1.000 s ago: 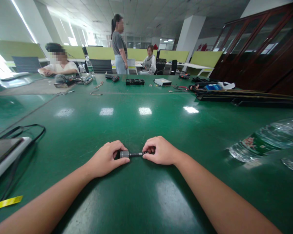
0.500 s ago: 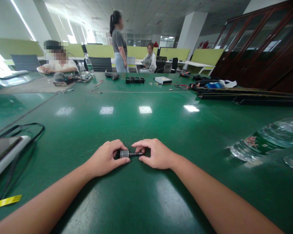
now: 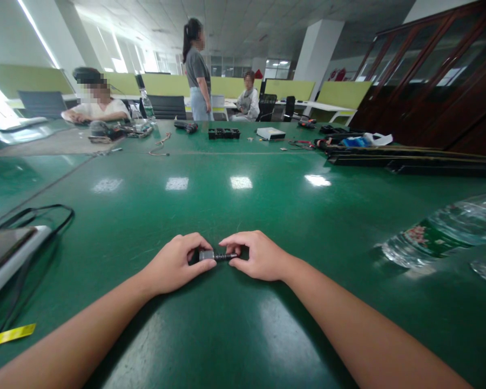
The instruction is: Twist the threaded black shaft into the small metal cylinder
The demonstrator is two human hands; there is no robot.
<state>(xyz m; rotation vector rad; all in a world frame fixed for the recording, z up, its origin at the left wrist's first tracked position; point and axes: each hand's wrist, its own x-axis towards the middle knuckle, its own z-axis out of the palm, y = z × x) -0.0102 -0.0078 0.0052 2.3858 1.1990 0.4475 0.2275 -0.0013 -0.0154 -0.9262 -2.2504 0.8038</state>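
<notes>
A small motor-like part (image 3: 206,255), with a grey body and a dark ridged shaft, lies level between my two hands, low over the green table (image 3: 210,210). My left hand (image 3: 182,263) grips the grey body between thumb and fingers, which hide its left end. On the other side, my right hand (image 3: 259,256) is curled with thumb and fingertips closed about the tip of the shaft (image 3: 223,256). The middle of the shaft shows in the gap between both hands.
At left lie a phone-like device (image 3: 8,254) and a black strap (image 3: 67,216) with a yellow tag (image 3: 13,334). A water bottle (image 3: 441,232) rests on its side at right. Tools, black strips (image 3: 409,159) and a white box (image 3: 270,133) line the far edge. Several people are beyond.
The part has turned about its long axis, so its grey body now shows a different, flatter side. My right fingertips have shifted very slightly left; my left hand looks still.
</notes>
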